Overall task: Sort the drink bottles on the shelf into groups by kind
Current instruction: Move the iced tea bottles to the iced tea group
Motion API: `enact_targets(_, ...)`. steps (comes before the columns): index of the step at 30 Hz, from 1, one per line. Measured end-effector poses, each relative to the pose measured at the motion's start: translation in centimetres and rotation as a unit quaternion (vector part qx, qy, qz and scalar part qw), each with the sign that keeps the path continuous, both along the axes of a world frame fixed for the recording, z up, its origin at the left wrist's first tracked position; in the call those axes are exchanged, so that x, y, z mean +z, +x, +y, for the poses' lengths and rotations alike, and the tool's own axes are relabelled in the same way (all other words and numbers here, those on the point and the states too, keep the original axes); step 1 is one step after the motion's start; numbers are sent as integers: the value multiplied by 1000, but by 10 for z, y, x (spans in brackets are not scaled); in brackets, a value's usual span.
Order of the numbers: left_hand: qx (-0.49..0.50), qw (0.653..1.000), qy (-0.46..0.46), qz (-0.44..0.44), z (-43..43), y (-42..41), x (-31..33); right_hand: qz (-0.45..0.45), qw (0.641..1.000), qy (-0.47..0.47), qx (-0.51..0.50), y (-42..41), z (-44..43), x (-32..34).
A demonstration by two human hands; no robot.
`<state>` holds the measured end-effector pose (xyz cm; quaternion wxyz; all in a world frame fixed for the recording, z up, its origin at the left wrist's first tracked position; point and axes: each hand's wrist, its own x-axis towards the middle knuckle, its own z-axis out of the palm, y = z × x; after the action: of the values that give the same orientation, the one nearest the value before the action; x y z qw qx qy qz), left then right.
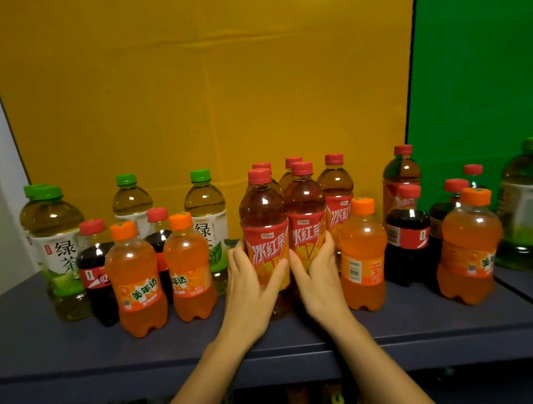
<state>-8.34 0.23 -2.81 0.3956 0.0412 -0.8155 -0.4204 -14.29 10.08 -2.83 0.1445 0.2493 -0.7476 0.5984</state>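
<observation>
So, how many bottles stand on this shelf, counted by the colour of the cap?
Green caps: 5
Red caps: 11
Orange caps: 4
Total: 20

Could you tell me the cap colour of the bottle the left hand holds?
Red cap, best in the head view.

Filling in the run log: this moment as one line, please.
step: grouping by kind | left hand: grips left red tea bottle | right hand: grips right red tea bottle | orange sodas, colas: mixed
</observation>
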Motion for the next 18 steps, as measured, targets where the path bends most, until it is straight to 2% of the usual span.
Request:
enact_targets(6, 15, 1000, -10, -6, -4, -5, 2, 3, 1000, 5, -4, 0, 1, 3)
enact_targets(10, 49, 998, -40, 0, 0, -1, 2, -32, 998, 38, 46, 11, 13, 6)
enact_targets(13, 103, 987, -82, 94, 16, 9, 4, -48, 990, 62, 114, 23, 33, 7)
enact_targets(15, 98, 978, -103, 150, 33, 15, 5, -43, 981, 100, 161, 33, 53, 10)
enact_targets(18, 85, 975, -117, 166, 57, 15, 5, -42, 962, 167, 210, 39, 92, 13)
